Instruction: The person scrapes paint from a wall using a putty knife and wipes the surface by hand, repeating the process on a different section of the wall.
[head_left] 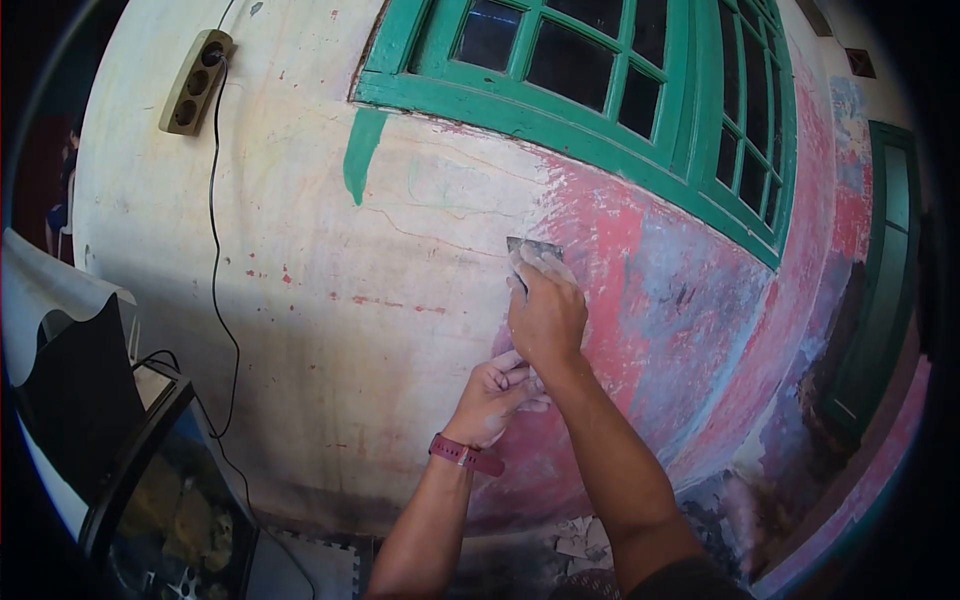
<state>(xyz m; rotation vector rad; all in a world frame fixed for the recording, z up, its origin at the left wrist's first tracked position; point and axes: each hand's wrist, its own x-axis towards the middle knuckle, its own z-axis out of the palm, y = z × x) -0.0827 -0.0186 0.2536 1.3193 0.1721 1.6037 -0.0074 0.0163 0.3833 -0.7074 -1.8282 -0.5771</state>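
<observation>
"Scraper (534, 246) in the head view: how does it look?"

"Dark grey, flat and thin, with a broad, straight upper edge. The fingers cover much of it, so I cannot tell the shape of its lower part."

"Where is it?"

"At the wall (300, 215), below the green window frame (560, 128), where whitish paint gives way to worn pink."

"And the grip?"

"The right hand (550, 312) is closed on it, pale dust on the fingers, which lie over its face."

"The left hand (496, 402)?"

"Just below the right one, fingers partly bent and dusty too, a dark red wristband (466, 455) at the wrist. Whether it holds anything, I cannot tell."

"Anything on the wall to the left?"

"A green paint streak (362, 155) under the frame's corner."
</observation>
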